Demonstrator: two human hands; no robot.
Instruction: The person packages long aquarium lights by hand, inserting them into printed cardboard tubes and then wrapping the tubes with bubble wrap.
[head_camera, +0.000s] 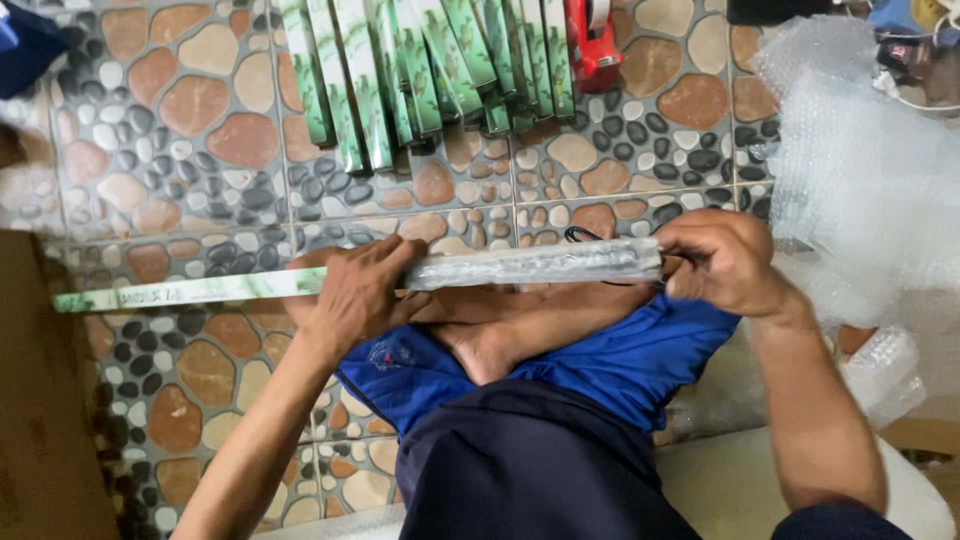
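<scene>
Green-white long box (300, 282) between both hands' fingers (395, 262)

A long, slim green-and-white box (190, 289) lies crosswise, its right half swathed in bubble wrap (535, 264). Further off on the tiles, a fanned row of matching green boxes (420, 70); their labels, blurred, seem white.

Open tiled floor (180, 130) lies left; stacked green boxes (420, 70) ahead and bubble wrap (860, 170) right block passage.
</scene>
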